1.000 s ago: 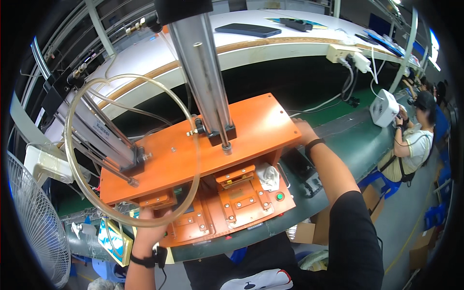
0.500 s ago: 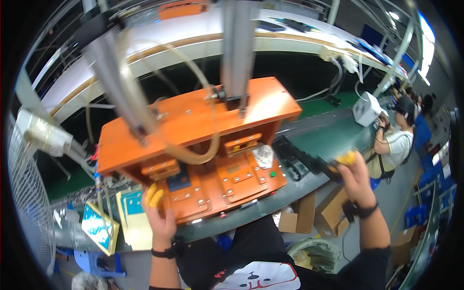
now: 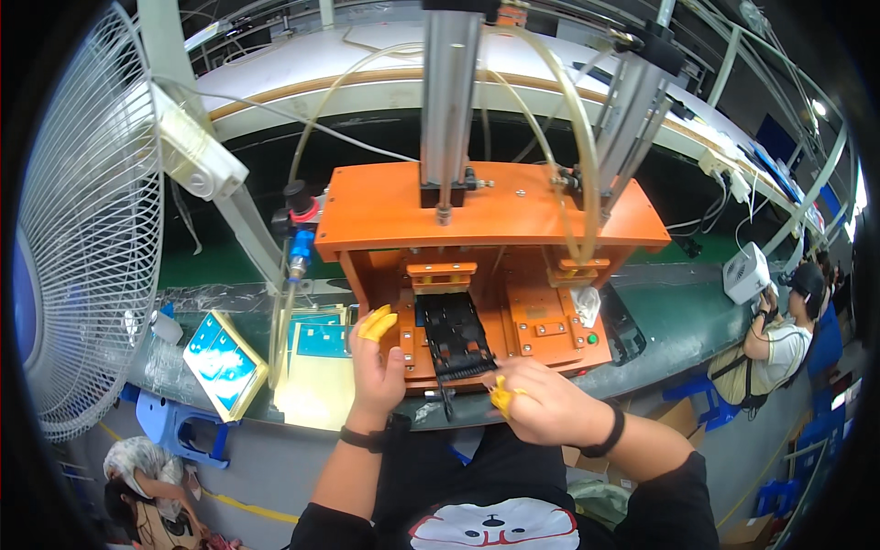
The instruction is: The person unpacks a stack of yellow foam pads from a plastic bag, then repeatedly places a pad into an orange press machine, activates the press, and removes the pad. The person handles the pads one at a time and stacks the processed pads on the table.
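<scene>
A black rectangular plastic part [image 3: 456, 332] with a ribbed near edge lies over the left station of an orange two-station press [image 3: 495, 206]. A thin black piece [image 3: 446, 401] hangs from its near edge. My right hand [image 3: 550, 403], yellow covers on its fingertips, is closed at the part's near right corner; the exact grip is partly hidden by the fingers. To the left of the part is my left hand [image 3: 379, 367], held upright with thumb and fingers apart. Yellow covers sit on its fingertips too, and it holds nothing.
Two metal cylinders [image 3: 447, 110] with hoses rise from the press. A green button [image 3: 592, 338] sits at its right front. Left are yellow-edged blue panels [image 3: 220, 357] and a large fan [image 3: 92, 211]. Another dark part [image 3: 628, 321] lies right. A person [image 3: 788, 321] sits farther right.
My right hand has brought the black part from the bench at the right to the press's left station. The whole view has swung left, bringing the fan closer into sight.
</scene>
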